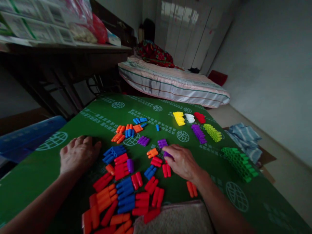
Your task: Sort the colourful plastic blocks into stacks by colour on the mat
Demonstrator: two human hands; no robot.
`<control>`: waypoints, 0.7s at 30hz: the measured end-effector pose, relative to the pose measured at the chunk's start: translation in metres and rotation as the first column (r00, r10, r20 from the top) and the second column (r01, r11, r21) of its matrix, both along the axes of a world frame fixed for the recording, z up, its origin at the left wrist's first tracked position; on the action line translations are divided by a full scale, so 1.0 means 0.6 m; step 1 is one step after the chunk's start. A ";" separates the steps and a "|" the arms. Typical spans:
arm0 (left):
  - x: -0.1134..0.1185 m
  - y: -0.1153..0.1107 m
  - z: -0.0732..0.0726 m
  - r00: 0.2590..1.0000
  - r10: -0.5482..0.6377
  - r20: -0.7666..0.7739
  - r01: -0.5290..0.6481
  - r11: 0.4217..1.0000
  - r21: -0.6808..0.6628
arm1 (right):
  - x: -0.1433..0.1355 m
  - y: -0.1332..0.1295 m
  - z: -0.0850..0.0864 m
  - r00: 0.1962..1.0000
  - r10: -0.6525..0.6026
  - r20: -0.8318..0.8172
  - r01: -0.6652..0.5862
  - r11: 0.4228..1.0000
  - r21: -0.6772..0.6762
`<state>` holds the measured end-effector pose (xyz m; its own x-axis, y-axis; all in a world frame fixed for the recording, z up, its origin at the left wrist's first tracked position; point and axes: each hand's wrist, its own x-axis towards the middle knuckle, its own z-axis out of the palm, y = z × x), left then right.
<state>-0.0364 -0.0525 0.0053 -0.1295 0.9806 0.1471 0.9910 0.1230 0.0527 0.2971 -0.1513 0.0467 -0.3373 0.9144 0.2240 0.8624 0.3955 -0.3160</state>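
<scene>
My right hand [181, 161] has its thumb and forefinger closed on a purple bullet-shaped plastic building piece [166, 154], partly hidden by the fingers. Just beyond them lies another purple group [162, 143]. Near the fingertips are an orange group [152, 153], red pieces [166, 170] and a blue group [150, 172]. My left hand [79, 154] rests palm down on the green tabletop with its fingers stretched out and holds nothing. Beside it, to the right, are joined blue pieces [114, 153] and red pieces [122, 167].
Sorted blocks of yellow [179, 118], white [189, 118], red [200, 117], purple [198, 133], lime [213, 132] and green pieces [240, 164] line the table's right side. A grey cloth [174, 217] lies at the near edge. A blue bin [31, 133] stands left; a bed [170, 79] lies beyond.
</scene>
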 end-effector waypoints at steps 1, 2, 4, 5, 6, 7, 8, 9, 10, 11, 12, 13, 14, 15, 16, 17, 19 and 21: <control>-0.001 0.000 0.000 1.000 -0.002 0.000 0.002 1.000 -0.001 | 0.026 -0.006 -0.006 0.998 -0.060 0.008 0.060 0.998 -0.010; 0.000 0.000 0.001 1.000 -0.002 0.000 0.002 1.000 -0.002 | 0.051 -0.013 -0.013 0.993 -0.113 0.024 0.114 0.993 -0.021; 0.002 -0.001 0.004 1.000 0.001 0.005 -0.001 1.000 -0.008 | 0.097 -0.028 -0.029 0.978 -0.192 0.078 0.196 0.980 -0.047; 0.003 -0.002 0.006 1.000 0.004 0.007 -0.004 1.000 -0.010 | 0.117 -0.035 -0.036 0.971 -0.213 0.109 0.220 0.974 -0.058; 0.005 -0.003 0.008 1.000 0.007 0.007 -0.007 1.000 -0.012 | 0.134 -0.042 -0.043 0.965 -0.221 0.138 0.232 0.970 -0.071; 0.006 -0.003 0.010 1.000 0.010 0.007 -0.010 1.000 -0.015 | 0.147 -0.048 -0.049 0.962 -0.218 0.162 0.234 0.968 -0.086; 0.007 -0.003 0.011 1.000 0.014 0.005 -0.014 1.000 -0.020 | 0.158 -0.054 -0.055 0.962 -0.208 0.177 0.229 0.968 -0.103; 0.008 -0.003 0.012 1.000 0.017 0.002 -0.017 1.000 -0.026 | 0.166 -0.058 -0.059 0.964 -0.195 0.182 0.219 0.968 -0.121; 0.008 -0.003 0.011 1.000 0.018 -0.002 -0.018 0.999 -0.032 | 0.172 -0.063 -0.063 0.966 -0.185 0.178 0.210 0.968 -0.136; 0.008 -0.002 0.011 1.000 0.019 -0.005 -0.019 0.999 -0.036 | 0.176 -0.066 -0.067 0.969 -0.180 0.170 0.205 0.968 -0.144; 0.007 -0.001 0.009 1.000 0.019 -0.007 -0.020 0.999 -0.039 | 0.178 -0.069 -0.070 0.970 -0.185 0.158 0.209 0.967 -0.144; 0.007 -0.001 0.008 1.000 0.018 -0.009 -0.018 0.999 -0.039 | 0.178 -0.072 -0.073 0.969 -0.201 0.147 0.221 0.966 -0.135; 0.006 0.000 0.007 1.000 0.017 -0.010 -0.018 0.999 -0.039 | 0.177 -0.075 -0.077 0.964 -0.228 0.140 0.244 0.963 -0.117; 0.006 0.001 0.006 1.000 0.016 -0.011 -0.017 0.999 -0.038 | 0.174 -0.077 -0.079 0.955 -0.263 0.135 0.276 0.956 -0.095; 0.006 0.002 0.006 1.000 0.018 -0.012 -0.018 0.999 -0.039 | 0.170 -0.079 -0.082 0.942 -0.308 0.135 0.320 0.945 -0.071; 0.006 0.003 0.005 1.000 0.021 -0.014 -0.021 0.999 -0.041 | 0.165 -0.081 -0.083 0.921 -0.363 0.143 0.373 0.926 -0.050; 0.006 0.004 0.006 1.000 0.026 -0.015 -0.027 0.999 -0.042 | 0.152 -0.085 -0.081 0.857 -0.478 0.193 0.490 0.871 -0.020; 0.007 0.004 0.008 0.999 0.032 -0.013 -0.033 0.998 -0.050 | 0.139 -0.086 -0.076 0.782 -0.562 0.270 0.584 0.812 -0.002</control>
<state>-0.0321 -0.0499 0.0101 -0.1600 0.9821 0.0995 0.9870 0.1574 0.0336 0.3805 -0.2028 0.0010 0.2216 0.9674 0.1229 0.9742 -0.2140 -0.0721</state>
